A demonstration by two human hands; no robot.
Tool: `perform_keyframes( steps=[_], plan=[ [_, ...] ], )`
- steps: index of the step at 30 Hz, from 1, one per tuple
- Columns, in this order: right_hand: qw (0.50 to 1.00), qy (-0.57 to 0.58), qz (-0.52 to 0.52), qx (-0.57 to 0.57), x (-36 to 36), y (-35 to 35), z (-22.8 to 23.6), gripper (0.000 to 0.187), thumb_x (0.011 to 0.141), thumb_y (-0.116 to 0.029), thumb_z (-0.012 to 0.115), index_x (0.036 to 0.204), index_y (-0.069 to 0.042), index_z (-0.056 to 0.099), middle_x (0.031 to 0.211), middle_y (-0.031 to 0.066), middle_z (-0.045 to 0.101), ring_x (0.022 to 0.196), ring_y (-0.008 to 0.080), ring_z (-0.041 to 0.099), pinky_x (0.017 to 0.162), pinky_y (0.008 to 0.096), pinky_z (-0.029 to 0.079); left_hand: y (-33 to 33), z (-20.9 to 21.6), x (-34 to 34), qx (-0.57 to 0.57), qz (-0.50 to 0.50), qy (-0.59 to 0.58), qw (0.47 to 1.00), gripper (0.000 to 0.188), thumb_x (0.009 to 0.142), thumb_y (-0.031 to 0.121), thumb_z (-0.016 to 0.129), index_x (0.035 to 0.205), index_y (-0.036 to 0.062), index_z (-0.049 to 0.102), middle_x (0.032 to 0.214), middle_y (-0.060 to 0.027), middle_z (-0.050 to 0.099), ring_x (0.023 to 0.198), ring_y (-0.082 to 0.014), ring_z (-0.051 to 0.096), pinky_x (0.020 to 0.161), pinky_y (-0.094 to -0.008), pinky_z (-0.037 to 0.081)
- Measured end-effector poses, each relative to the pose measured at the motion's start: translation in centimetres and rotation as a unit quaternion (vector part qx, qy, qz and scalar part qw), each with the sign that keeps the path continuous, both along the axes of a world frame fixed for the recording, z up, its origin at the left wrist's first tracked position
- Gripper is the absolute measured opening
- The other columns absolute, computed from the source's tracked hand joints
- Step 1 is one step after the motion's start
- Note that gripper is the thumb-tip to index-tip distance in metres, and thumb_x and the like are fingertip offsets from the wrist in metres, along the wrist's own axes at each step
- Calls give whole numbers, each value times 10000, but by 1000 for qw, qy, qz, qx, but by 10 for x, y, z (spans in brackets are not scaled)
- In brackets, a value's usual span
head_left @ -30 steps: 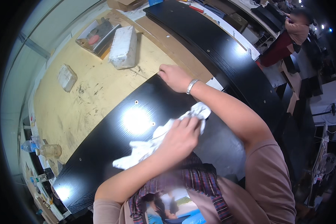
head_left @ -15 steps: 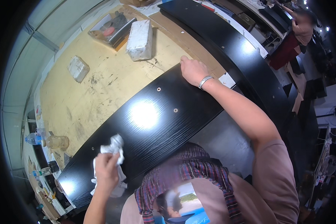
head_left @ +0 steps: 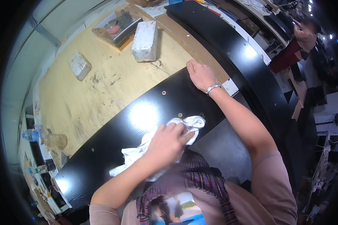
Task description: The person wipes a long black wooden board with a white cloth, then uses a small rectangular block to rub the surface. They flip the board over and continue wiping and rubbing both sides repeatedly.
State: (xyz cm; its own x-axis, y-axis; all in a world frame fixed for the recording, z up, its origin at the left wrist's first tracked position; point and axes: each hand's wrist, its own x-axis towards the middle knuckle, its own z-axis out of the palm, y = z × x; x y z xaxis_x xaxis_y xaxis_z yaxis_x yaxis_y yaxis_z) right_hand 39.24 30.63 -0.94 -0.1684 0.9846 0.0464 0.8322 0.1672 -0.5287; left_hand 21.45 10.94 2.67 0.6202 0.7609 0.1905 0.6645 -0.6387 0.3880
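A long black wood-grain panel (head_left: 120,129) lies across the near side of the table, with small round metal-rimmed holes along it. My left hand (head_left: 167,144) is closed on a crumpled white cloth (head_left: 133,155), pressed to the panel near its front edge, beside one of the holes. At the panel's far right end my right hand (head_left: 202,77), with a silver bracelet on the wrist, curls its fingers over the edge and grips it. The underside of that grip is hidden.
White wrapped blocks (head_left: 144,41) and an open box with dark and reddish pieces (head_left: 114,28) sit on the stained yellowish tabletop (head_left: 101,99). Another black panel (head_left: 221,45) lies at the right. Bottles and a jar (head_left: 55,140) stand left. A person (head_left: 304,39) is at the far right.
My left hand has swept the white cloth from the panel's left part rightward to its middle. My right hand keeps its grip on the panel's end. The view has shifted slightly.
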Motion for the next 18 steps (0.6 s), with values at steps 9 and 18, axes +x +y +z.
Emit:
perform_keyframes(
  steps=[9,18],
  plan=[
    [999,28,-5,27,-5,-5,-1,447,1044,-396,372,1016,-86,693,919,242,702,886,472,652,825,558,499,95,-22,14,129,162,43,977,397,825,49,625,1216,60,696,967,-115,581,945,-289,596,755,-407,435],
    [994,-33,65,77,-10,1,-13,385,1040,-375,390,1046,-107,666,944,252,699,910,484,648,809,601,483,121,-28,16,115,197,55,972,248,834,58,562,1052,-19,649,1083,-176,586,988,-356,607,827,-476,468]
  ],
)
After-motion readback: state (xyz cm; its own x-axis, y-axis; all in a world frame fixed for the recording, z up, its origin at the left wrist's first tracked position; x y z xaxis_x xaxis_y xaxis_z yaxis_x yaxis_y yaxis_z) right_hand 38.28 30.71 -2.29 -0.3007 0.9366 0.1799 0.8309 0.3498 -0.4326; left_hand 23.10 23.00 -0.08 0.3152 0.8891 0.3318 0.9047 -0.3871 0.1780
